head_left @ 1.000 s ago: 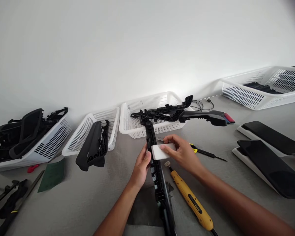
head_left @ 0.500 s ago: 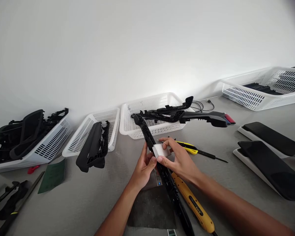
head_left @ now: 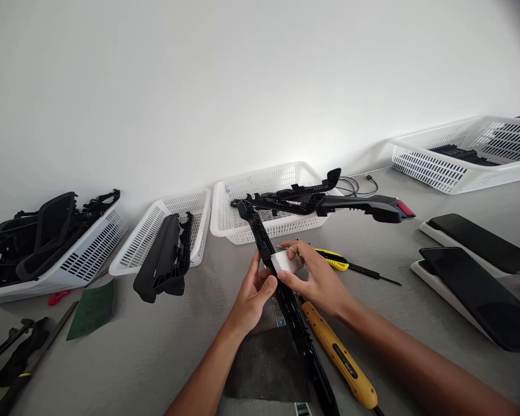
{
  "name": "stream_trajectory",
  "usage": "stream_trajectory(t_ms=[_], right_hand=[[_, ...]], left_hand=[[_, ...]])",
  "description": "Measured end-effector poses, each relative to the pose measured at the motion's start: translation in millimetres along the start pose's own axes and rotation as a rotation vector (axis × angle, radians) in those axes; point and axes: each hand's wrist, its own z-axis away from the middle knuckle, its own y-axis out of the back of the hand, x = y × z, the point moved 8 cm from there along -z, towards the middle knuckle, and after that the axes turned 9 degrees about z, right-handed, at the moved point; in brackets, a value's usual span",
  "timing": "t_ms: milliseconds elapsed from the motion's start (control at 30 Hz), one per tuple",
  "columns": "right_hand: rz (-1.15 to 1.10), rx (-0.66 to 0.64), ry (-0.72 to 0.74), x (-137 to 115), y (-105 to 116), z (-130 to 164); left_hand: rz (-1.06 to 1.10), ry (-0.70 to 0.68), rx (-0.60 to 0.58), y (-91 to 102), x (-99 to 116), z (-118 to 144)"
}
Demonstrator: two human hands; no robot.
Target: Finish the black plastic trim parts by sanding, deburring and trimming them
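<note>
A long black plastic trim piece (head_left: 307, 341) slants across the middle, its ribbed side facing up. My left hand (head_left: 253, 294) is closed round its upper part, thumb on the near side. Between the thumb and fingers of my right hand (head_left: 314, 274) is a small white block (head_left: 286, 262), pressed against the trim piece's edge. What the block is made of I cannot tell. Beneath the trim piece lie a dark flat sheet (head_left: 264, 370) and a yellow-handled corded tool (head_left: 340, 358). A yellow and black utility knife (head_left: 333, 259) lies beyond my right hand.
Behind my hands, a white basket (head_left: 238, 236) holds more black trim pieces (head_left: 359, 207). Other baskets stand left (head_left: 125, 268) and far right (head_left: 442, 176). A thin black screwdriver (head_left: 375, 274), a green sheet (head_left: 93, 309) and two black-topped white stands (head_left: 481, 294) are on the table.
The white block and my right hand have shifted very slightly right along the trim piece, and the right thumb has moved a little off its edge. My left hand keeps its hold.
</note>
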Motion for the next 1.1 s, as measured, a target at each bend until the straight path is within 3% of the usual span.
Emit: stream_trajectory(t_ms=[200, 433, 667, 833, 1100], right_hand=[[0.044, 0.050, 0.005, 5.6, 2.9, -1.5], [0.026, 0.197, -0.123, 22.5, 19.6, -3.8], [-0.042, 0.084, -0.077, 15.6, 4.6, -1.9], [-0.124, 0.130, -0.151, 23.7, 11.0, -5.0], [-0.228, 0.086, -0.100, 17.9, 9.7, -6.4]], left_hand=[[0.053, 0.060, -0.033, 5.8, -7.1, 1.7], [0.099, 0.189, -0.241, -14.4, -14.4, 6.9], [0.045, 0.112, -0.207, -9.9, -7.5, 4.0], [0.023, 0.121, -0.268, -19.4, -3.9, 5.7], [-0.002, 0.090, -0.298, -32.4, -2.0, 6.3]])
